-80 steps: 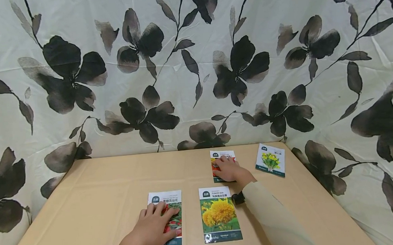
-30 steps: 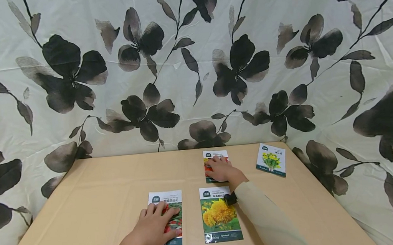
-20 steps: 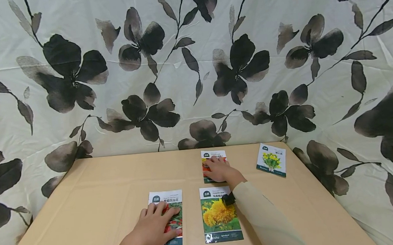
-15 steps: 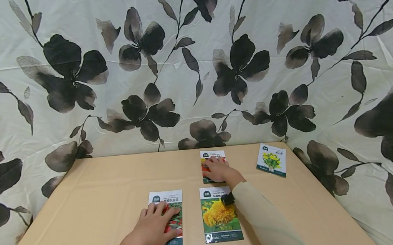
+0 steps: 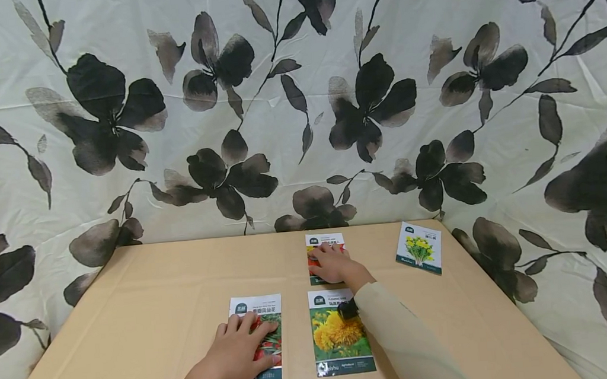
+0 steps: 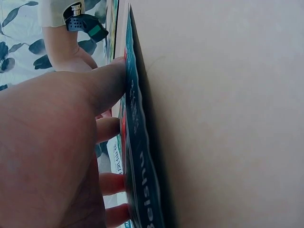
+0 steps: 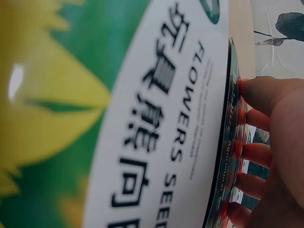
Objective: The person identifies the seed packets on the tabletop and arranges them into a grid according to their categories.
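Note:
My left hand [image 5: 236, 350] lies with fingers spread on a seed packet [image 5: 261, 303] that has red flowers, at the front left of the group. In the left wrist view, thumb and fingertips press on that packet's [image 6: 142, 156] face, near its dark blue-green bottom band. Further back, my right hand [image 5: 332, 264] rests flat on a second packet [image 5: 324, 239] with a red and yellow picture, mostly covered by the hand. The right wrist view has its fingertips against this packet [image 7: 230, 137]. Directly in front of it lies a yellow-flower seed packet [image 5: 342, 335], under the right wrist.
A fourth packet [image 5: 418, 247] with yellow blooms on white lies slightly turned at the back right of the tan table [image 5: 148, 321]. A white curtain [image 5: 298, 124] with dark flowers hangs behind the table. A small black device [image 5: 347, 310] is on the right wrist.
The right hand has slid the back packet leftward, from nearer the turned packet to a place behind the yellow-flower packet. The left hand and its packet have stayed put.

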`<state>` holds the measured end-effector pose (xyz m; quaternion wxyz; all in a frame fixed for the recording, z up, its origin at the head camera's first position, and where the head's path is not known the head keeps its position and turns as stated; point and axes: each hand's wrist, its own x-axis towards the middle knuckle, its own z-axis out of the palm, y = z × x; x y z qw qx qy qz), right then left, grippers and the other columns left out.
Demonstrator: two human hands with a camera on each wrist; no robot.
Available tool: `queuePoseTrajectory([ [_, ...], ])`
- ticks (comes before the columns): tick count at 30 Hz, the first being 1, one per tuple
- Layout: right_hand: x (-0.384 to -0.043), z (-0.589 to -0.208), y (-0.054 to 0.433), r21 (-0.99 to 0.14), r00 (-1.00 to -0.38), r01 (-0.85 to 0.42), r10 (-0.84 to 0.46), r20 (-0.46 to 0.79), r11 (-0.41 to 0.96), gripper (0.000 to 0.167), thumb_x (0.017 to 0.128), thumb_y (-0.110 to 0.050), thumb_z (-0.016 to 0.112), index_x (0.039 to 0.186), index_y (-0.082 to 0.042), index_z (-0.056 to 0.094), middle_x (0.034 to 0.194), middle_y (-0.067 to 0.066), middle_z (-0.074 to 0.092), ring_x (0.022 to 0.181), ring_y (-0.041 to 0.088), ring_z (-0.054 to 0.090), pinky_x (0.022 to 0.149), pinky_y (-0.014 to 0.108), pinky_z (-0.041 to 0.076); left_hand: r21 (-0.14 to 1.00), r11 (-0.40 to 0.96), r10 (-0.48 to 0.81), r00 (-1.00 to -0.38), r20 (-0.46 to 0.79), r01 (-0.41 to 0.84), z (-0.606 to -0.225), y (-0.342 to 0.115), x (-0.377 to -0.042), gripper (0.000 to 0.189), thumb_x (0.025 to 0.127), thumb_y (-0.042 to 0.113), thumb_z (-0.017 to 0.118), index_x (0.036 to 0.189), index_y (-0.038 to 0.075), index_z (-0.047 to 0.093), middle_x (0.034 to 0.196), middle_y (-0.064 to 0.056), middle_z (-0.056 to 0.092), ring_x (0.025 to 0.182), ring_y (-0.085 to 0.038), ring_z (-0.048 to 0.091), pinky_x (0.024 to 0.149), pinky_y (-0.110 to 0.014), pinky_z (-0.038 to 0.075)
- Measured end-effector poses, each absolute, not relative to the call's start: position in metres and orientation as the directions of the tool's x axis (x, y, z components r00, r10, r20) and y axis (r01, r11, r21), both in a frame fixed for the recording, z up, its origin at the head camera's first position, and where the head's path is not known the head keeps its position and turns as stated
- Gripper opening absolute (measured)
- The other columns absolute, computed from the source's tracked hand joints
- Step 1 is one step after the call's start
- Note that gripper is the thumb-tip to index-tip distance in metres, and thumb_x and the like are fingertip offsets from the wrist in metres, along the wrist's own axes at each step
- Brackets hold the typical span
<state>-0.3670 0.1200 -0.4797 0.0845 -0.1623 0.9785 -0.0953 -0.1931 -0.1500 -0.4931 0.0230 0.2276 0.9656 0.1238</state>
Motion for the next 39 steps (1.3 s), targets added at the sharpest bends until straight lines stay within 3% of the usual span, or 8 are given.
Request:
queuePoseTrajectory([
  [11, -0.369, -0.482, 0.119, -0.217, -0.937, -0.292, -0.323, -0.129, 0.932, 0.052, 0.104, -0.049, 0.054, 0.151, -0.027, 0.050, 0.153, 0.009, 0.043, 0.139, 0.038, 0.037, 0.117, 0.061, 0.029, 0.251, 0.877, 0.432, -0.901, -0.040, 0.410, -0.486, -0.149, -0.192, 0.064, 0.087, 0.067, 0.068, 0.141, 0.033, 0.060, 0.138, -0.010, 0.051, 0.110, -0.029, 0.042, 0.086, -0.052, 0.037],
  [23, -0.370, -0.481, 0.117, -0.216, -0.933, -0.307, -0.338, -0.124, 0.927, 0.051, 0.104, -0.048, 0.054, 0.151, -0.027, 0.050, 0.154, 0.008, 0.043, 0.142, 0.038, 0.037, 0.118, 0.062, 0.027, 0.251, 0.865, 0.452, -0.892, -0.008, 0.435, -0.495, -0.152, -0.199, 0.064, 0.089, 0.073, 0.060, 0.141, 0.036, 0.059, 0.137, -0.010, 0.051, 0.109, -0.028, 0.041, 0.085, -0.051, 0.036],
  [39, -0.372, -0.481, 0.102, -0.214, -0.926, -0.323, -0.354, -0.128, 0.922, 0.053, 0.104, -0.050, 0.053, 0.152, -0.029, 0.048, 0.156, 0.007, 0.040, 0.144, 0.037, 0.035, 0.117, 0.060, 0.028, 0.250, 0.871, 0.446, -0.894, -0.042, 0.423, -0.487, -0.150, -0.196, 0.063, 0.088, 0.067, 0.066, 0.141, 0.033, 0.060, 0.139, -0.011, 0.051, 0.111, -0.029, 0.042, 0.086, -0.052, 0.037],
])
